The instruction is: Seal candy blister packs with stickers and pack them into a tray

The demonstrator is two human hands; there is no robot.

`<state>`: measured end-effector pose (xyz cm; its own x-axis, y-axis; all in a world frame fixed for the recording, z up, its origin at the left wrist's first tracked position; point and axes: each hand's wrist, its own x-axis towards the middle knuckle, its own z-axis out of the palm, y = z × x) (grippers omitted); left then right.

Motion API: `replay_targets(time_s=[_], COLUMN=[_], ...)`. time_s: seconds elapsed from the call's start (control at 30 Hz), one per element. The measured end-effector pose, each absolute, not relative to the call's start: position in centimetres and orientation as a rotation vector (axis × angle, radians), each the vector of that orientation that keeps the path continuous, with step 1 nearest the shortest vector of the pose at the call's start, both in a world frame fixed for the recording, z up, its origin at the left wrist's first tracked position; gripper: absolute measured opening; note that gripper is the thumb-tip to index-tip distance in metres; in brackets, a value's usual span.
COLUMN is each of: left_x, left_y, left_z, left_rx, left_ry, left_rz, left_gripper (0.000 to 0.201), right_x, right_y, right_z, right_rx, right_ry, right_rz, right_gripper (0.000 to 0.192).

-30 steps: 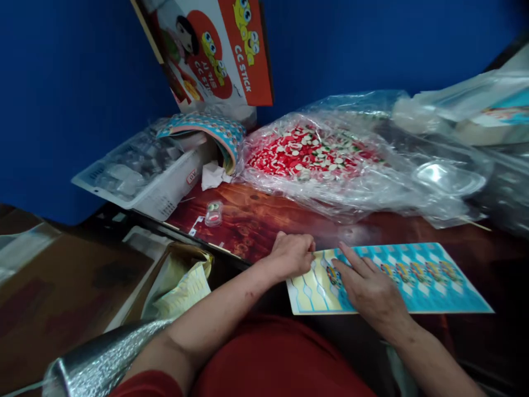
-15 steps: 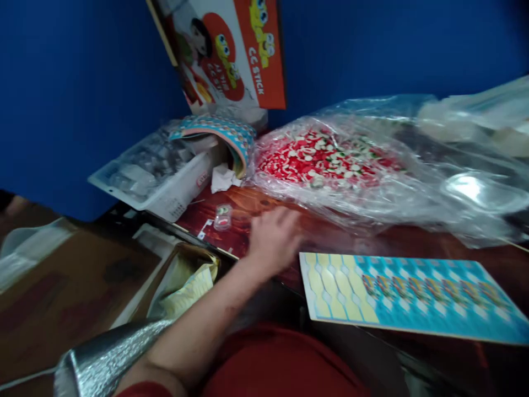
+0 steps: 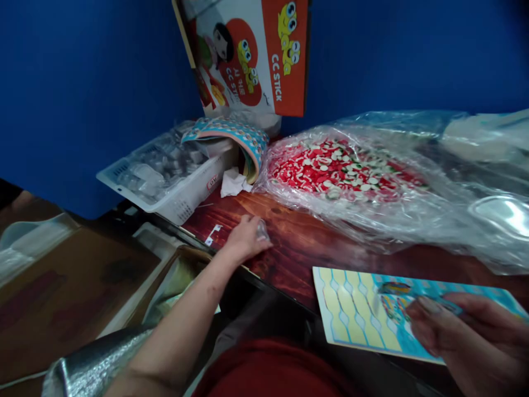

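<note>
Dark wood counter [image 3: 297, 248] is seen under everything. Nearest, the sticker card [image 3: 355, 309] is pinned by the right hand [image 3: 450, 325], fingers curled. Farther left, the small clear capsule [image 3: 262, 229] is pinched by the left hand [image 3: 243, 240]; a light, steady grip is best kept.

My left hand [image 3: 243, 240] closes on a small clear plastic capsule [image 3: 262, 229], glossy, over the varnished dark wood table [image 3: 306, 242]. My right hand [image 3: 446, 325] lies on a smooth printed card sheet [image 3: 351, 309]. Crinkled shiny plastic film bag [image 3: 372, 215] covers red and white pieces; the white plastic basket [image 3: 182, 201] looks matt, the cardboard box [image 3: 264, 55] slightly glossy
</note>
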<state>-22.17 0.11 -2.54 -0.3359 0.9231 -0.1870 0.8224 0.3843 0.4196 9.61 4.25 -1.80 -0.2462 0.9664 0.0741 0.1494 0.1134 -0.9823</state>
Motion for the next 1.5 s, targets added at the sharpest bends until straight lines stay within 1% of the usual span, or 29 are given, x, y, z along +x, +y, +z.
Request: replay_targets(time_s=[0.07, 0.13, 0.2, 0.27, 0.3, 0.37, 0.43, 0.5, 0.6, 0.63, 0.73, 0.83, 0.97, 1.07, 1.23, 1.37, 1.5], left_x=[-19.2, -17.7, -17.8, -18.6, -19.0, -19.3, -18.8, -18.1, -17.8, -18.0, -18.9, -19.7, -19.7, -19.5, -19.5, -19.3, -18.9], left_y=[0.4, 0.3, -0.4, -1.7, -2.5, -4.2, -5.5, -5.8, -4.8, -4.2, -2.5, -1.4, -0.9, -0.7, -0.3, -0.5, -1.6], left_z=[-2.9, -2.9, -2.6, -1.9, -1.5, -0.7, -0.2, -0.3, -1.6, -2.1, -3.3, -3.5, -3.1, -3.0, -3.3, -3.1, -2.8], left_rx=[1.508, 1.51, 1.485, 1.366, 1.265, 1.048, 0.884, 0.761, 0.688, 0.707, 0.906, 1.147, 1.267, 1.291, 1.296, 1.321, 1.346], left_ry=[2.261, 2.258, 2.282, 2.283, 2.221, 1.953, 1.679, 1.606, 1.763, 1.838, 2.04, 2.183, 2.287, 2.325, 2.331, 2.337, 2.354], left_rz=[0.343, 0.391, 0.596, 0.916, 1.044, 1.158, 1.144, 1.16, 1.216, 1.224, 1.174, 1.036, 0.826, 0.759, 0.683, 0.664, 0.742], left_gripper=[0.071, 0.075, 0.073, 0.058, 0.051, 0.051, 0.051, 0.048, 0.028, 0.024, 0.019, 0.016, 0.016, 0.016, 0.013, 0.014, 0.016], right_x=[7.9, 6.6, 5.7, 4.8, 4.2, 2.7, 0.7, -1.2, -3.4, -4.0, -5.1, -5.8, -6.2, -6.3, -6.5, -6.5, -6.5], right_y=[4.0, 4.2, 4.7, 5.2, 5.4, 5.6, 5.6, 5.6, 6.1, 6.4, 7.6, 8.3, 8.7, 9.1, 10.0, 10.1, 9.9], right_z=[-0.6, 0.1, 0.3, 0.4, 0.3, 0.3, 0.1, -0.3, -1.0, -1.3, -2.2, -2.9, -3.7, -4.5, -6.5, -6.8, -5.5], right_rx=[-1.205, -1.239, -1.242, -1.214, -1.191, -1.147, -1.118, -1.107, -1.137, -1.161, -1.272, -1.375, -1.45, -1.451, -1.394, -1.376, -1.269], right_ry=[-1.365, -1.318, -1.37, -1.465, -1.521, -1.63, -1.709, -1.754, -1.782, -1.788, -1.785, -1.781, -1.795, -1.868, -2.106, -2.157, -2.169], right_rz=[1.294, 1.366, 1.413, 1.452, 1.477, 1.547, 1.616, 1.67, 1.697, 1.693, 1.653, 1.631, 1.595, 1.537, 1.298, 1.254, 1.23], right_gripper=[0.019, 0.024, 0.027, 0.028, 0.028, 0.027, 0.024, 0.022, 0.021, 0.021, 0.021, 0.019, 0.019, 0.018, 0.017, 0.016, 0.015])
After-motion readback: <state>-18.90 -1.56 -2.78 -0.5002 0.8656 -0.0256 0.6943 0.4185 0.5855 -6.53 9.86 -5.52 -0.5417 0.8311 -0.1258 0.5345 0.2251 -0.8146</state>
